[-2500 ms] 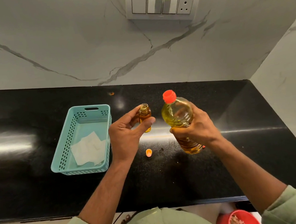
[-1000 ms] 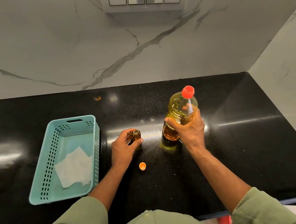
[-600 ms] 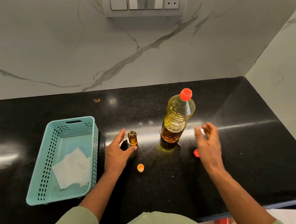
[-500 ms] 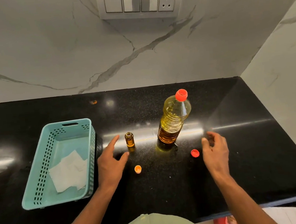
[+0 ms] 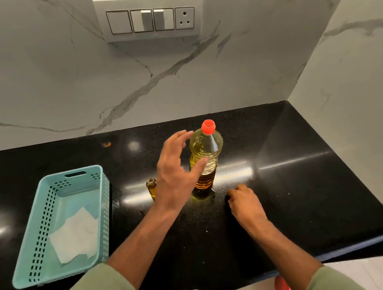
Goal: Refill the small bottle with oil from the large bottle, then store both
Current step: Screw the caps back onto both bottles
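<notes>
The large oil bottle [image 5: 207,155] stands upright mid-counter, its red neck uncapped. The small glass bottle [image 5: 151,188] stands left of it, open-topped, with oil inside. My left hand [image 5: 177,172] is raised between them, fingers spread, and its thumb touches the large bottle's ribbed side without gripping it. My right hand [image 5: 245,204] rests on the counter right of the bottle's base. Its fingers curl down around the red cap [image 5: 229,200], of which only a sliver shows. My left forearm hides the small bottle's orange cap.
A teal perforated basket [image 5: 38,234] holding white paper napkins sits at the left of the black counter [image 5: 309,191]. Marble walls close off the back and right side, with a switch panel [image 5: 150,19] above. A red container [image 5: 283,288] shows below the counter's front edge.
Both bottles were set down and released. My left hand rose from beside the small bottle to the large bottle's side. My right hand moved left onto the red cap.
</notes>
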The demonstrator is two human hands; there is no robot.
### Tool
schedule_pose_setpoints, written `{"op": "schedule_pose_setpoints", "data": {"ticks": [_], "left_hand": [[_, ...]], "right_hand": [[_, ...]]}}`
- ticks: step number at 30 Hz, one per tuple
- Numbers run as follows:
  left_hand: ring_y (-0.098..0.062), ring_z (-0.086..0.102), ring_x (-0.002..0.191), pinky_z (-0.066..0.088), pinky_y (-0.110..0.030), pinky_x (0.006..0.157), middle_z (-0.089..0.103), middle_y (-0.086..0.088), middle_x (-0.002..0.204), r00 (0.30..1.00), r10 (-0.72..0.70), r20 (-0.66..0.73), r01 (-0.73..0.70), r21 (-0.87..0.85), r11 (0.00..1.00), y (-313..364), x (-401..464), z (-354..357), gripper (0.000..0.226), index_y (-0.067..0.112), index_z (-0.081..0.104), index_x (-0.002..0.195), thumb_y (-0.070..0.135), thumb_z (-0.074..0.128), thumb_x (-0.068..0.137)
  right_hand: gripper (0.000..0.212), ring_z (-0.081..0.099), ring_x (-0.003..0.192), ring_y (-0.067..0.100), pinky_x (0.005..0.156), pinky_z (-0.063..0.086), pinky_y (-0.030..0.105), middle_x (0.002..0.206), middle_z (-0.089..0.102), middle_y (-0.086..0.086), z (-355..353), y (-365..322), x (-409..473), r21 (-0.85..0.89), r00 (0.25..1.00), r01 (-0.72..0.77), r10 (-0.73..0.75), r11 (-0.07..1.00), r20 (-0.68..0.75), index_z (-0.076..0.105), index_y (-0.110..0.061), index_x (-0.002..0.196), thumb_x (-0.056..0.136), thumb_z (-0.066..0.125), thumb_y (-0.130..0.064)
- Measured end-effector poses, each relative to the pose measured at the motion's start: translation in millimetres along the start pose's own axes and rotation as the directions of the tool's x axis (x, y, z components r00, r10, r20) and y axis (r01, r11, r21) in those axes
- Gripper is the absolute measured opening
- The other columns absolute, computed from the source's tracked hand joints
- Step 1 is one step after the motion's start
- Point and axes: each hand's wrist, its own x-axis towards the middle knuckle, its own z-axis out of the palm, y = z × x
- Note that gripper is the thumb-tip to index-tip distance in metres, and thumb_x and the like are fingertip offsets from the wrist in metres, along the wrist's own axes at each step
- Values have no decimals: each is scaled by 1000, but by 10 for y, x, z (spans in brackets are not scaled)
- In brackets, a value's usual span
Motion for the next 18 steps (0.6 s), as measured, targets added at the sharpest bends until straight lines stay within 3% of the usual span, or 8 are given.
{"op": "schedule_pose_setpoints", "data": {"ticks": [2, 4, 6, 8, 12, 16, 18], "left_hand": [[-2, 49, 125, 42, -12, 100, 46, 18, 138, 997, -59, 43, 60, -23, 998, 45, 109, 81, 74, 35, 45, 142, 32, 84, 79], [0, 47, 123, 38, -10, 97, 44, 19, 137, 991, -112, 76, 114, -35, 993, 59, 180, 147, 80, 37, 40, 145, 39, 84, 78], [-3, 45, 127, 39, -17, 103, 45, 13, 142, 983, -152, 99, 156, -33, 987, 61, 243, 197, 87, 34, 37, 148, 44, 84, 76], [-6, 45, 130, 42, -26, 107, 47, 7, 147, 981, -169, 99, 173, -25, 985, 68, 317, 234, 91, 31, 36, 150, 45, 85, 74], [-6, 57, 122, 52, -34, 104, 60, 7, 135, 979, -169, 111, 173, -28, 985, 52, 430, 292, 76, 30, 50, 141, 42, 85, 75], [-2, 65, 107, 58, -34, 94, 69, 12, 118, 974, -203, 97, 210, -70, 975, -9, 450, 321, 58, 32, 63, 127, 41, 86, 74], [4, 67, 101, 59, -29, 89, 71, 15, 111, 969, -223, 103, 234, -119, 965, -7, 451, 298, 56, 39, 66, 119, 53, 84, 68]], "right_hand": [[25, 64, 100, 25, 88, 54, 36, 108, 58, 5, -65, -27, -20, 106, 999, -41, 43, 993, -10, 73, -12, 112, 96, 56, -20], [27, 65, 96, 16, 90, 54, 30, 107, 61, 2, -246, -74, -46, 342, 992, -42, 81, 939, -100, 75, -18, 117, 93, 63, -24], [25, 64, 92, 2, 85, 54, 17, 106, 65, -3, -563, -163, -50, 586, 958, 74, 105, 807, -266, 75, -25, 118, 94, 67, -25], [20, 63, 96, -5, 78, 50, 7, 108, 66, -7, -971, -287, -18, 705, 893, 249, 124, 664, -433, 74, -28, 115, 96, 68, -26], [18, 71, 98, 12, 83, 59, 24, 107, 71, 1, -1687, -594, 82, 692, 772, 526, 62, 494, -632, 74, -16, 110, 96, 72, -27], [21, 70, 94, 16, 83, 61, 30, 106, 70, 10, -1930, -819, 224, 485, 689, 621, -134, 616, -712, 76, -3, 107, 93, 75, -19], [22, 69, 93, 18, 83, 61, 32, 106, 69, 11, -1920, -868, 277, 385, 677, 624, -225, 680, -700, 77, -2, 106, 92, 76, -18]]}}
